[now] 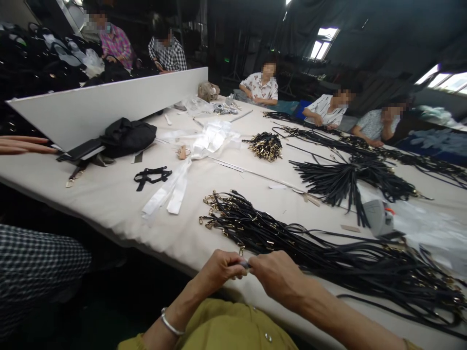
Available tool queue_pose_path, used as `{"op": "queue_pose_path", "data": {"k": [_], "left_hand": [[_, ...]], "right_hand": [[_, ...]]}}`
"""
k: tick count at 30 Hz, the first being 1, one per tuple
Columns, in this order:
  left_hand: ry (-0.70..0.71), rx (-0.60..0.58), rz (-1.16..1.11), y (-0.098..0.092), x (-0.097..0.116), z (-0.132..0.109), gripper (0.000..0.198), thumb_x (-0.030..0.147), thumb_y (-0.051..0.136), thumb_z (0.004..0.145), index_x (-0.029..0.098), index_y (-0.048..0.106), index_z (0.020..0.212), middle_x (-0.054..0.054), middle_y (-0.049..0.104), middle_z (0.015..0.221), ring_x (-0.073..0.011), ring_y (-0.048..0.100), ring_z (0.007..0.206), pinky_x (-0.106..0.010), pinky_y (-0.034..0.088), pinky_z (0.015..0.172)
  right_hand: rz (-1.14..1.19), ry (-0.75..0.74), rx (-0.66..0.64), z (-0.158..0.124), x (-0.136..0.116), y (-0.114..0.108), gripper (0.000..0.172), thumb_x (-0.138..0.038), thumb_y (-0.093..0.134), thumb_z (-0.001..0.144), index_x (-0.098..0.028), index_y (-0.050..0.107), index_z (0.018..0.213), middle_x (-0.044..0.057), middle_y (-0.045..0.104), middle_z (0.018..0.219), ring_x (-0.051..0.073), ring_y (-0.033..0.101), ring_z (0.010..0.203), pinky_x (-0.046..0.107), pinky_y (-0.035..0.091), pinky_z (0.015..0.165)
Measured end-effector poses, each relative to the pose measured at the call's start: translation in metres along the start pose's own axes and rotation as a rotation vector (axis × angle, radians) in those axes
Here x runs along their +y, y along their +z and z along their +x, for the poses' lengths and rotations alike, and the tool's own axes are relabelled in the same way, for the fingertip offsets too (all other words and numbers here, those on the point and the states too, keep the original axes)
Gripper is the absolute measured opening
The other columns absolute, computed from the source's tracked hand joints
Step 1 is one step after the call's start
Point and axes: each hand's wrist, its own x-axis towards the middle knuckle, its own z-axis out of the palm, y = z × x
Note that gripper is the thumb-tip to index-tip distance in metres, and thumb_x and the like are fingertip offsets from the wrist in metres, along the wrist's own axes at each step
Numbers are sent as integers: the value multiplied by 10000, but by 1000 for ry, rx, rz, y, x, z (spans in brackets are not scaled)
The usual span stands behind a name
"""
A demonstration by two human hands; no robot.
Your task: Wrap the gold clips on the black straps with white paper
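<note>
My left hand (219,270) and my right hand (276,278) meet at the table's near edge, both closed in a pinch on a small dark piece (245,264) between the fingertips, too small to name. A silver bangle (170,324) sits on my left wrist. Just beyond my hands lies a big heap of black straps with gold clasps (292,240), spreading to the right along the table (109,194).
Farther out lie white ribbon strips (182,180), a pile of gold clasps (266,146), a bundle of black straps (346,180), a black bag (126,136) and a white board (109,102). Several people sit around the table. Another person's hand (22,145) reaches in at left.
</note>
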Motion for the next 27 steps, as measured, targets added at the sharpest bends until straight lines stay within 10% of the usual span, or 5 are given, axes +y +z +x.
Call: {"op": "queue_pose_path", "data": {"k": [8, 22, 27], "left_hand": [[215, 102, 168, 1, -6, -6, 273, 406, 685, 825, 170, 728, 954, -110, 722, 831, -212, 639, 783, -316, 485, 787], [-255, 3, -396, -18, 0, -2, 208, 244, 704, 628, 136, 609, 778, 30, 612, 581, -95, 522, 478, -192, 382, 451], [-321, -148, -522, -12, 9, 7, 246, 224, 725, 579, 147, 564, 749, 9, 645, 536, -129, 572, 430, -206, 434, 422]], "right_hand": [[1131, 98, -369, 9, 44, 20, 518, -263, 530, 860, -169, 469, 1366, 18, 707, 742, 85, 559, 462, 162, 357, 428], [1056, 92, -246, -11, 66, 7, 201, -297, 594, 817, -132, 692, 877, 23, 687, 721, 94, 508, 554, 191, 398, 521], [631, 126, -42, -7, 51, 8, 148, -248, 584, 779, -179, 714, 780, 3, 666, 673, 112, 490, 560, 229, 316, 532]]}}
